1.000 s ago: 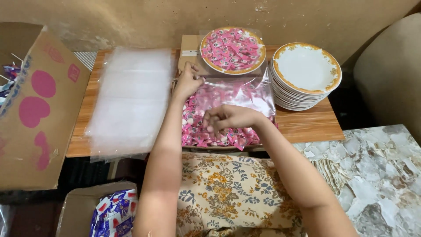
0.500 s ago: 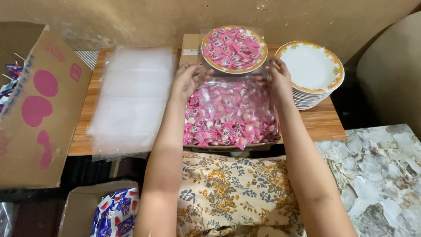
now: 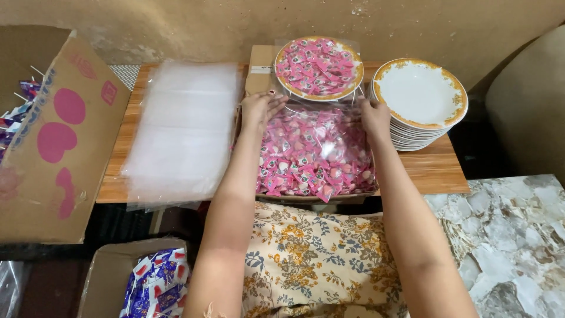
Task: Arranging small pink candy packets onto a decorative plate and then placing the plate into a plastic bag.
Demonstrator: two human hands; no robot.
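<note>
Seemingly light, soft and slippery, the clear bag of pink candies (image 3: 315, 156) lies on the wooden table (image 3: 438, 171), its far corners pinched by the left hand (image 3: 259, 109) and right hand (image 3: 375, 116), the likeliest hold.
</note>
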